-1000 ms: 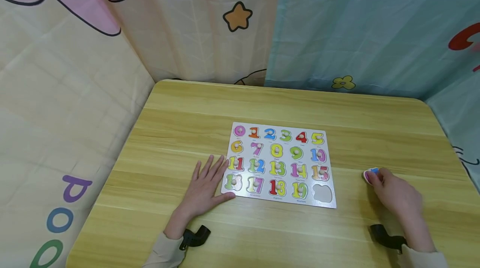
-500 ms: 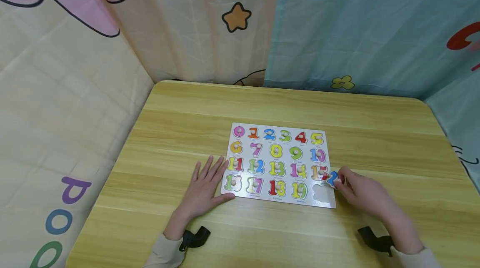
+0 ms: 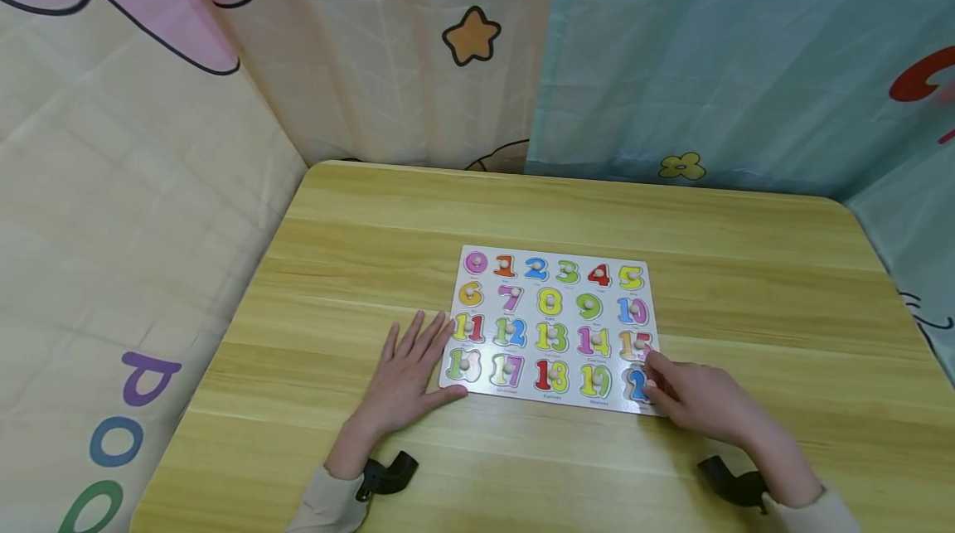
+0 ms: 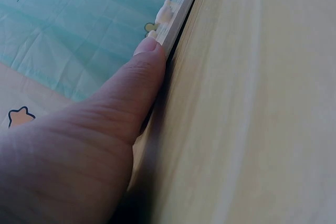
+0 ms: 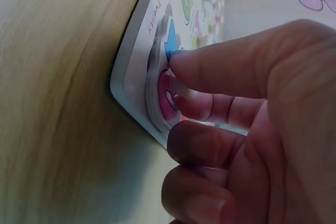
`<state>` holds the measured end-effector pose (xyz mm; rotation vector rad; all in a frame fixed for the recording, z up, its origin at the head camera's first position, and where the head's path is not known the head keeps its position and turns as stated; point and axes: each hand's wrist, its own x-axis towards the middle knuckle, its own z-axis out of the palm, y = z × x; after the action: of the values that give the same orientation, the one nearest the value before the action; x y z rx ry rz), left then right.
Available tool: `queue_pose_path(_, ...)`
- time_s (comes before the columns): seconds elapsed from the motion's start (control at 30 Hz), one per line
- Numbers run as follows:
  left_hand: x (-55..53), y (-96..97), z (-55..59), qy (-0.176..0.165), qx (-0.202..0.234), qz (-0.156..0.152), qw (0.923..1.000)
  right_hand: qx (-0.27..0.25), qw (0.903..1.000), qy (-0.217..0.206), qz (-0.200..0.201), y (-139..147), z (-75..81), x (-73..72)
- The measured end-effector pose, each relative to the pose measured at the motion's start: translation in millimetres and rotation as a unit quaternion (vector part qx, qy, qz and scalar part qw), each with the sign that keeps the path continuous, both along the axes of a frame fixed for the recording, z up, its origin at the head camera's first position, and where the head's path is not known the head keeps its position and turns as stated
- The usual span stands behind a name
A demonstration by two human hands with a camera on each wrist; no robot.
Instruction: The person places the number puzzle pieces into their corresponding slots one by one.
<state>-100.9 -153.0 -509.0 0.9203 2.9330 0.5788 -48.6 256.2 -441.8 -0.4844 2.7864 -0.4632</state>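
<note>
A white number puzzle board (image 3: 528, 401) lies on the table, its colourful knobbed number pieces set in rows. My right hand (image 3: 701, 400) pinches the knob of the blue and pink number 20 puzzle piece (image 3: 636, 385) over the bottom right recess. In the right wrist view this puzzle piece (image 5: 167, 95) stands slightly proud of the board, near the printed word "Twenty". My left hand (image 3: 406, 371) lies flat with fingers spread at the board's left edge. Its fingertips and thumb touch the board; the left wrist view shows the thumb (image 4: 128, 85) against the board's side.
The wooden table (image 3: 388, 210) extends around the board on all sides. Printed curtains (image 3: 418, 85) hang behind it and at both sides. A black wrist mount (image 3: 390, 473) sits on the left wrist, and another black mount (image 3: 734, 483) is on the right.
My right hand has carried the number 20 piece leftward from the table's right side to the board's bottom right recess. The left hand has stayed in place.
</note>
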Motion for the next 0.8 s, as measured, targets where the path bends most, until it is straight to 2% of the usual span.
queue_pose_path(0.23, 0.7, -0.2, -0.5, -0.001, -0.001, 0.0, 1.0, -0.054, 0.9979, -0.035, 0.011, 0.2, -4.7, -1.3)
queue_pose_path(0.53, 1.2, 0.0, 0.6, -0.001, 0.001, 0.001, 1.0, -0.015, 0.9995, -0.029, 0.001, -5.3, 1.8, -3.7)
queue_pose_path(0.8, 0.4, 0.0, 1.5, -0.002, 0.004, 0.0, 1.0, -0.018, 0.9992, -0.034, -0.002, -5.2, 1.0, -4.1)
